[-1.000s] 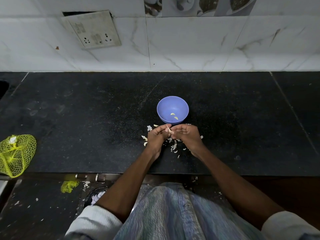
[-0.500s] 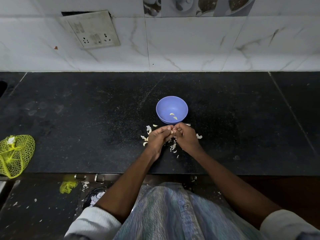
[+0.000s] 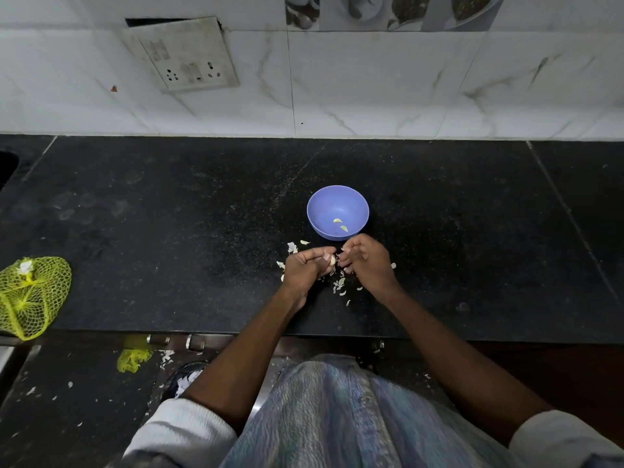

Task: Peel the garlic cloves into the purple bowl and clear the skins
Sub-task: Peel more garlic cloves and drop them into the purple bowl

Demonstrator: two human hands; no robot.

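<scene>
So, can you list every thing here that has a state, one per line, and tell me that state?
purple bowl: upright on the counter, two peeled cloves inside.
garlic clove: held between both hands.
left hand: fingers curled round the clove.
right hand: fingers curled, picking at the clove.
garlic skins: scattered loose on the counter.
yellow net bag: lying slack at the counter's edge.

Purple bowl on speckled black, pretty much it

The purple bowl (image 3: 337,211) just past the hands holds two pale yellowish cloves (image 3: 340,224). Countertop (image 3: 169,214) is black with fine speckles, whitish skins (image 3: 339,285) under the hands, yellow net bag (image 3: 32,295) far left.
</scene>
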